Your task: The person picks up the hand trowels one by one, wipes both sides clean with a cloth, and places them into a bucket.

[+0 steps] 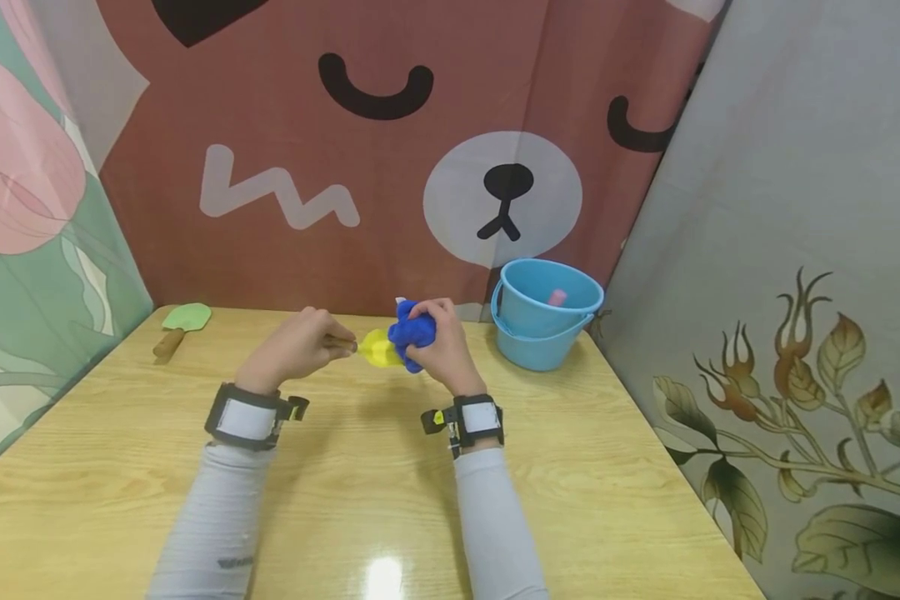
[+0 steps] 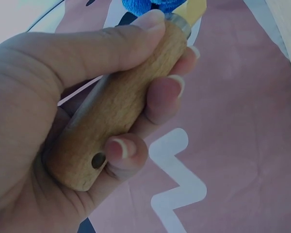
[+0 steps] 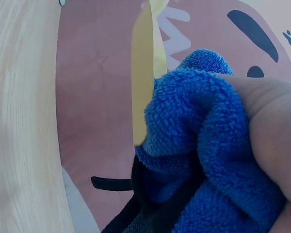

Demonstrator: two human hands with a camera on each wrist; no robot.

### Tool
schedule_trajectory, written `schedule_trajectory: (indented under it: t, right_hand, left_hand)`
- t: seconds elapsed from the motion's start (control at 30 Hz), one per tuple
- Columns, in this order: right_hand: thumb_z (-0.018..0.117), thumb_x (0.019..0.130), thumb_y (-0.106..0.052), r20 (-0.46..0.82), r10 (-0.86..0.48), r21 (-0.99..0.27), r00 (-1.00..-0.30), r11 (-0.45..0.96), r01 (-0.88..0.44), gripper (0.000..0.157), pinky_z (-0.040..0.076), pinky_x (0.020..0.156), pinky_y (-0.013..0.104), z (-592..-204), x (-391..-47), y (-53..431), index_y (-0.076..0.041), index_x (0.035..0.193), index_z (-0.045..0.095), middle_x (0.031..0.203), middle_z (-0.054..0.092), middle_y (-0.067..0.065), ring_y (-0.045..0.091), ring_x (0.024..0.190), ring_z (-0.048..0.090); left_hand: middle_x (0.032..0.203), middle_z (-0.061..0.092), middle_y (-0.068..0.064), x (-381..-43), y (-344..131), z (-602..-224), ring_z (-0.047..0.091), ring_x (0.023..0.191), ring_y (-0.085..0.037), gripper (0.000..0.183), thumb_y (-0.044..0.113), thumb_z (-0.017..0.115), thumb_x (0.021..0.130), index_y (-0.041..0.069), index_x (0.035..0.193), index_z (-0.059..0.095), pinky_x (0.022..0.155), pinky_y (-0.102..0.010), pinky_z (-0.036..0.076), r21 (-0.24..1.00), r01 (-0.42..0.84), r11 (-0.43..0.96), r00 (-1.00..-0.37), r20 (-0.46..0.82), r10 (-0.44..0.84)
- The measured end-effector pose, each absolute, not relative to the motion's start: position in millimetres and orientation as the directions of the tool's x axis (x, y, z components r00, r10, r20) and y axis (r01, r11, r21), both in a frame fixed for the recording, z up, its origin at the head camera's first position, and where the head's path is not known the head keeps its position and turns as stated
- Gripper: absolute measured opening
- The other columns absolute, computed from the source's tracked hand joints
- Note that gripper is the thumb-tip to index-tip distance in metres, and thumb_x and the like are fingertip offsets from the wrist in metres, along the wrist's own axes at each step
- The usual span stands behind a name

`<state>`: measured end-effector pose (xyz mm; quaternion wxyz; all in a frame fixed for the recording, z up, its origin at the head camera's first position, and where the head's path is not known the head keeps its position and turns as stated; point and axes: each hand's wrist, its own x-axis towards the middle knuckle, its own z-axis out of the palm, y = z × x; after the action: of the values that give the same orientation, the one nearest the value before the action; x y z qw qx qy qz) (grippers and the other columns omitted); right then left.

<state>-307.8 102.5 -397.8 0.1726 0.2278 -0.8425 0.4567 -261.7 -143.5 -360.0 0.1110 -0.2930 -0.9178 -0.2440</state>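
My left hand (image 1: 291, 348) grips the wooden handle (image 2: 128, 97) of a small yellow hand trowel (image 1: 377, 350), thumb laid along the handle near its metal collar. The trowel is held up over the table, blade pointing right. In my right hand (image 1: 447, 348) is a bunched blue terry cloth (image 1: 411, 332) with black edging, pressed against the end of the yellow blade (image 3: 142, 82). The cloth covers part of the blade, and its folds hide most of my right fingers in the right wrist view.
A light blue bucket (image 1: 536, 343) with a handle stands at the back right, a pink item (image 1: 557, 297) showing inside it. At the back left of the wooden table (image 1: 345, 500) lies a green hand trowel (image 1: 187, 317) with a wooden handle. A printed curtain (image 1: 390, 183) hangs behind.
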Motion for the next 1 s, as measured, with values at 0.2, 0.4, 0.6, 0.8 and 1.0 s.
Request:
schedule_trajectory:
  t: [0.2, 0.4, 0.6, 0.8, 1.0]
  right_hand:
    - [0.082, 0.074, 0.005, 0.499, -0.206, -0.705, -0.842, 0.468, -0.532, 0.043, 0.051, 0.099, 0.06, -399, -311, 109, -0.011, 0.108, 0.061, 0.127, 0.049, 0.014, 0.042, 0.125, 0.052]
    - [0.081, 0.077, 0.002, 0.482, -0.193, -0.721, -0.855, 0.467, -0.512, 0.043, 0.052, 0.098, 0.06, -400, -312, 111, -0.013, 0.11, 0.06, 0.129, 0.049, 0.013, 0.041, 0.127, 0.051]
    - [0.082, 0.078, -0.005, 0.473, -0.121, -0.744, -0.873, 0.475, -0.469, 0.041, 0.052, 0.097, 0.06, -401, -311, 119, -0.017, 0.11, 0.059, 0.13, 0.049, 0.009, 0.04, 0.126, 0.05]
    - [0.081, 0.077, -0.004, 0.48, -0.1, -0.748, -0.872, 0.473, -0.466, 0.041, 0.052, 0.096, 0.061, -400, -311, 127, -0.017, 0.11, 0.059, 0.129, 0.048, 0.01, 0.041, 0.125, 0.049]
    - [0.082, 0.078, -0.007, 0.501, -0.061, -0.752, -0.863, 0.464, -0.469, 0.039, 0.051, 0.097, 0.061, -397, -311, 130, -0.017, 0.109, 0.06, 0.128, 0.05, 0.01, 0.039, 0.125, 0.05]
  left_hand:
    - [0.106, 0.077, -0.014, -262, -144, -359, 0.076, 0.091, -0.026, 0.02, 0.005, 0.077, 0.089, -0.002, 0.109, 0.078, 0.079, -0.044, 0.062, 0.38, 0.588, 0.714, -0.806, 0.349, 0.478]
    - [0.105, 0.078, -0.013, -261, -148, -359, 0.076, 0.09, -0.025, 0.021, 0.005, 0.078, 0.089, -0.002, 0.108, 0.078, 0.079, -0.044, 0.062, 0.391, 0.587, 0.709, -0.806, 0.359, 0.47]
    - [0.105, 0.078, -0.013, -262, -156, -361, 0.077, 0.091, -0.026, 0.023, 0.006, 0.079, 0.088, -0.002, 0.109, 0.078, 0.079, -0.043, 0.062, 0.441, 0.576, 0.689, -0.816, 0.366, 0.448]
    - [0.105, 0.077, -0.014, -263, -164, -361, 0.076, 0.094, -0.027, 0.023, 0.005, 0.078, 0.089, -0.002, 0.111, 0.077, 0.081, -0.043, 0.062, 0.478, 0.569, 0.669, -0.821, 0.374, 0.432]
    - [0.107, 0.077, -0.014, -262, -170, -360, 0.076, 0.096, -0.028, 0.025, 0.007, 0.077, 0.09, -0.002, 0.114, 0.076, 0.082, -0.045, 0.061, 0.501, 0.537, 0.679, -0.843, 0.348, 0.411]
